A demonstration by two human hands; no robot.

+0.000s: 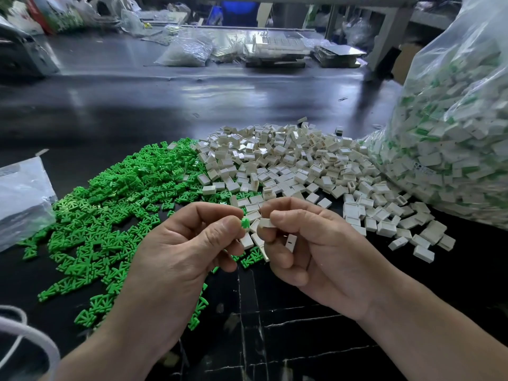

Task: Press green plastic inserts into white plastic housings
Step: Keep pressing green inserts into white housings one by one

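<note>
Both hands are raised just above the tabletop (pixel 288 325), fingers curled. My left hand (pixel 187 243) pinches one green insert (pixel 245 223) between thumb and forefinger. My right hand (pixel 310 243) pinches a white housing (pixel 265 223) the same way, with a spare housing (pixel 290 242) tucked under its lower fingers.

The insert sits just left of the housing, level with it and nearly touching. The housing's long axis runs left to right, one end aimed at the insert. Whether that end is the open mouth I cannot tell. I judge the press will be a short sideways push, each hand closing toward the other.

Beyond my left hand lies the heap of green inserts (pixel 115 193), and beyond my right the heap of white housings (pixel 288 163), the two touching. A clear bag of mixed white-and-green pieces (pixel 453 138) rises at far right. The tabletop is black and scuffed. Further benches with plastic bags stand behind.
</note>
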